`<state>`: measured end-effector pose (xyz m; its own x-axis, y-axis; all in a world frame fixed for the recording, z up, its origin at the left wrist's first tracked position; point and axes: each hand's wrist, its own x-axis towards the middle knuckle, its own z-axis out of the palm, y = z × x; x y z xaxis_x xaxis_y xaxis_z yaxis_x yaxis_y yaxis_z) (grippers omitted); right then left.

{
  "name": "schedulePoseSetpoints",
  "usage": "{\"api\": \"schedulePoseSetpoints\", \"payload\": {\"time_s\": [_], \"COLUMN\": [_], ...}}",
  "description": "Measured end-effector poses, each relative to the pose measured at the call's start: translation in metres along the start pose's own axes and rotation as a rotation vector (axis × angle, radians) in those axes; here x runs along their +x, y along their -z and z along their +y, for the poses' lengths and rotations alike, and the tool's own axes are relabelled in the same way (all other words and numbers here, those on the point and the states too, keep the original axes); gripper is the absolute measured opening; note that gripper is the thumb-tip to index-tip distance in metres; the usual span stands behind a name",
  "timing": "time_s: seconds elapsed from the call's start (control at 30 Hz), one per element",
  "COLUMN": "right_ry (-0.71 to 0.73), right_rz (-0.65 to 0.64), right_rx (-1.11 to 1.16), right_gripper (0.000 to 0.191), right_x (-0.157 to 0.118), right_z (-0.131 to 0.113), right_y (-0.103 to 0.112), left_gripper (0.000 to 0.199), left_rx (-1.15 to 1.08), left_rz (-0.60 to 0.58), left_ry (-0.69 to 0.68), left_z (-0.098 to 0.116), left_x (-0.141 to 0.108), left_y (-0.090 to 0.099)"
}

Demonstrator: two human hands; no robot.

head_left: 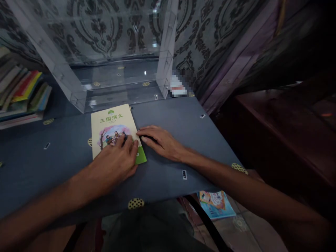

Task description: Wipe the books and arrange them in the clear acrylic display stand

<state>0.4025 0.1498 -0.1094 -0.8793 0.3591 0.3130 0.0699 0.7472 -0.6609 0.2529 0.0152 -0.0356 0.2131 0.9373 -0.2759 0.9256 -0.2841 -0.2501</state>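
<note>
A cream book (110,130) with a green lower corner and a picture of several figures under a pink tree lies closed on the table, cover up. My left hand (117,155) rests on the lower part of its cover, fingers stretched out over the picture. Beside the book's right edge, my right hand (160,141) lies on its side with the fingertips at that edge. Its fingers are extended, with a gap between thumb and forefinger. Part of the cover is hidden beneath my left hand.
Behind the book stands a clear plastic shelf (165,59) on the blue-grey tablecloth (168,182). Stacked books (21,91) lean at the left. A blue booklet (216,204) is below the table's front edge at right. A patterned curtain (194,38) hangs behind.
</note>
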Motion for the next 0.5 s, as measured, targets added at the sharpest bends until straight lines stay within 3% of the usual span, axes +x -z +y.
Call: {"api": "schedulePoseSetpoints", "payload": {"time_s": [0.27, 0.5], "right_ry": [-0.020, -0.052], "right_rz": [0.000, -0.023], "right_rx": [0.112, 0.223], "right_gripper": [0.032, 0.032], "right_x": [0.0023, 0.0016], "right_z": [-0.0028, -0.0019], "right_y": [0.0098, 0.0114], "left_gripper": [0.048, 0.050], "left_rx": [-0.024, -0.043], "left_rz": [0.091, 0.075], "left_ry": [-0.017, -0.029], "left_z": [-0.0033, -0.0069], "left_x": [-0.0032, -0.0021], "left_y": [-0.0040, -0.0055]}}
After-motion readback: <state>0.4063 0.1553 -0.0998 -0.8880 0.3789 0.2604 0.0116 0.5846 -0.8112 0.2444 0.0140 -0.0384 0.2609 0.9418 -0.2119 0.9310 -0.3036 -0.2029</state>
